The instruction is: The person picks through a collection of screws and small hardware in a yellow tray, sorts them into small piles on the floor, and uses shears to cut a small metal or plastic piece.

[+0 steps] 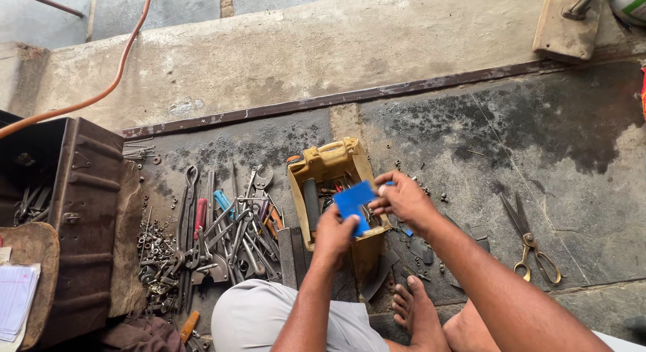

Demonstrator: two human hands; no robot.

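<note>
Sitting between both hands, the blue sheet (pixel 354 205) is held up just above the cut-open yellow can (pixel 331 165) on the stone floor (pixel 572 157). The left hand (pixel 334 235) grips the sheet from below, at its lower edge, while the right hand (pixel 402 199) takes it at the right-hand edge, so the sheet spans the gap from one hand to the other.

The yellow can stands open and holds a jumble of small tools and metal bits; what each one is cannot be made out. To the far left a dark metal trunk (pixel 84 211) stands open, with long metal pieces just visible inside it. Between trunk and can a heap of wrenches and pliers (pixel 229 231) lies spread on the floor, with a scatter of nuts and washers (pixel 153 248) beside it. A pair of scissors (pixel 531 241) with yellow handles lies well apart to the right.

The left hand is closed, fingers curled and thumb pressed onto the sheet. The right hand pinches the sheet narrowly between thumb and fingertips. A bare foot (pixel 417 315) rests on the floor just below the can.
</note>
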